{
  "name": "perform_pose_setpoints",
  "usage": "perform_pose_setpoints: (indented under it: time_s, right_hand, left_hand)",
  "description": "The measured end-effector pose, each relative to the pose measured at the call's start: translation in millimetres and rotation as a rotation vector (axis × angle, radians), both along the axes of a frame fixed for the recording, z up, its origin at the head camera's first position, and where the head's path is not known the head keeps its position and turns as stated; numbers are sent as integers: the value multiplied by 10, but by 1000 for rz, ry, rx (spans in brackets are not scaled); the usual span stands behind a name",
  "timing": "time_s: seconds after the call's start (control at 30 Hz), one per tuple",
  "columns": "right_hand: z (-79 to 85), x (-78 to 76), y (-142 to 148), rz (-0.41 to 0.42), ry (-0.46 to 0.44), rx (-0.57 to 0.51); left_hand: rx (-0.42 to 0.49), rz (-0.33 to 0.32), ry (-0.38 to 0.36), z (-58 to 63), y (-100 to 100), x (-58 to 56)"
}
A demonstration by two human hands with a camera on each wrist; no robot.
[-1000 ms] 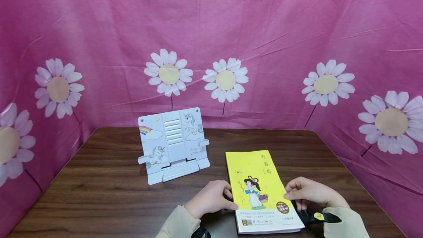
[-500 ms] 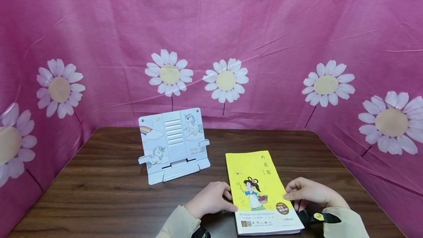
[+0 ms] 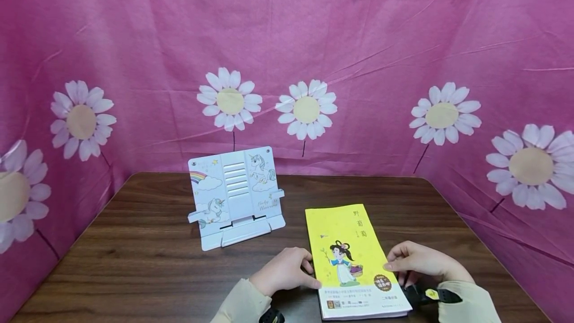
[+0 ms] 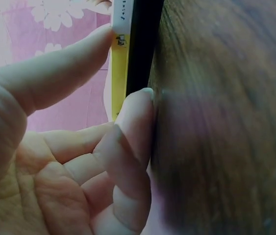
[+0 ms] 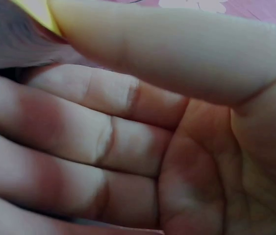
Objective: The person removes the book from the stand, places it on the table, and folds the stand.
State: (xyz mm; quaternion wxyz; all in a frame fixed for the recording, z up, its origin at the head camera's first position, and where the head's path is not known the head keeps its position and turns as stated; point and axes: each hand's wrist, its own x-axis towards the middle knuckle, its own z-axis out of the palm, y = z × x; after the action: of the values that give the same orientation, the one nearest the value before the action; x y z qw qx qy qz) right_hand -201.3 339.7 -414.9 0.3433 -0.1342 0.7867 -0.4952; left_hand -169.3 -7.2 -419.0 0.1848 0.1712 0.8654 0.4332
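Observation:
A yellow book (image 3: 327,223) with a white band along its near end lies in front of me, its cover showing a drawn figure with a basket. My left hand (image 3: 287,270) holds its left edge, the thumb at the cover's edge and the other fingers curled low by the table. In the left wrist view the yellow spine (image 4: 120,73) stands over a dark band beside the wood. My right hand (image 3: 423,260) grips the right edge: its thumb presses on the cover, and its fingers reach beneath the pages (image 5: 15,39).
A white book stand (image 3: 237,198) with unicorn pictures leans upright on the brown wooden table (image 3: 143,243), left of the book. Behind the table hangs a pink cloth (image 3: 376,64) with large white flowers. Each wrist wears a black strap (image 3: 448,295).
The book has shifted very slightly to the left, and the left hand with it. Both hands keep their hold on its edges; the stand has stayed put.

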Motion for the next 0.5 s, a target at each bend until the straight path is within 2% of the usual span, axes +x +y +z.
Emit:
perform_pose_setpoints:
  time_s: [0.5]
  right_hand:
    - [40, 18, 12, -33, 6, 34]
  left_hand:
    - [2, -10, 7, -7, -60, -16]
